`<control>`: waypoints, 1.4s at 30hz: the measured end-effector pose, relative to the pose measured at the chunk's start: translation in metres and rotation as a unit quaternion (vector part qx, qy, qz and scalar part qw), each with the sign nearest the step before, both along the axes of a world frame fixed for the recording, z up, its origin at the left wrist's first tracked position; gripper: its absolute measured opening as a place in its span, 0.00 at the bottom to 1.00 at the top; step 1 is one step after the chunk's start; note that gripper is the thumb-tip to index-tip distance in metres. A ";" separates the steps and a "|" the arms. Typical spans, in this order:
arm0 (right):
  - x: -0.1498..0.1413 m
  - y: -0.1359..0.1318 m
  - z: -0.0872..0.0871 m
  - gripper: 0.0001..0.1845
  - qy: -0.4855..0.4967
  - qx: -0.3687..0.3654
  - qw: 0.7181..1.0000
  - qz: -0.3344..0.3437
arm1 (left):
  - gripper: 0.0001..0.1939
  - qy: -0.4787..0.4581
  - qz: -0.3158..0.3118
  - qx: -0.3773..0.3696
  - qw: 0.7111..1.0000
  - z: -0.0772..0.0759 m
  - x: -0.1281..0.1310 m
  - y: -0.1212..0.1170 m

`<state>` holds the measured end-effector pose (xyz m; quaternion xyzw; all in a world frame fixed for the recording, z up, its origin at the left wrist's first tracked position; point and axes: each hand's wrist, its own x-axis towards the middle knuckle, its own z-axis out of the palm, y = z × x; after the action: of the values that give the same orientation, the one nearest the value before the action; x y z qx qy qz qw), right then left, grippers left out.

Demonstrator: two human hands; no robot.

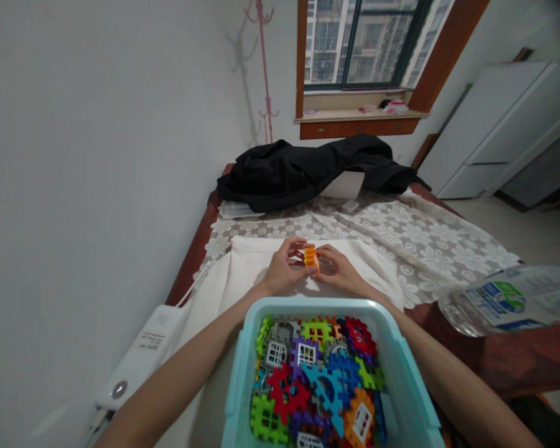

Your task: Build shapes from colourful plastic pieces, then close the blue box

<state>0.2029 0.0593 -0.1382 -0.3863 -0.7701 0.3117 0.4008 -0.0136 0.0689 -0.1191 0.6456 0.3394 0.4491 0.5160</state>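
Observation:
Beyond the light blue bin, my left hand (284, 267) and my right hand (338, 269) meet around a small orange-yellow toothed plastic building block (311, 258). The fingers of both hands pinch it from either side, just above a white cloth (242, 255). Its exact shape is partly covered by my fingers. Between my forearms stands the light blue plastic bin (315, 305), filled with toothed interlocking building blocks (287, 392) in red, green, purple, blue, grey and orange. Some of these carry white window-grid inserts.
A large clear plastic bottle (504, 298) lies on its side at the right. A white box-shaped device (140, 354) with a cable sits by the left wall. Black fabric (303, 171) is heaped at the table's far end, over a floral lace tablecloth (448, 242).

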 end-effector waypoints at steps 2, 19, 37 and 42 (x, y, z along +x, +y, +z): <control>0.000 0.000 0.000 0.23 -0.002 0.001 1.000 0.002 | 0.39 0.000 0.000 -0.001 1.000 0.001 0.000 0.000; 0.000 0.000 -0.002 0.22 -0.003 -0.012 1.000 -0.001 | 0.37 -0.006 -0.001 -0.009 1.000 0.004 0.001 -0.002; 0.000 -0.001 -0.001 0.19 0.016 -0.014 1.000 -0.009 | 0.38 -0.018 -0.013 -0.034 0.999 0.003 0.000 0.001; 0.000 -0.002 0.000 0.19 0.024 -0.022 0.999 -0.007 | 0.37 -0.033 -0.012 -0.038 0.999 0.001 -0.001 0.003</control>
<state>0.2026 0.0578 -0.1385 -0.3930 -0.7504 0.3347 0.4127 -0.0142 0.0716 -0.1182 0.6142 0.3314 0.4506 0.5567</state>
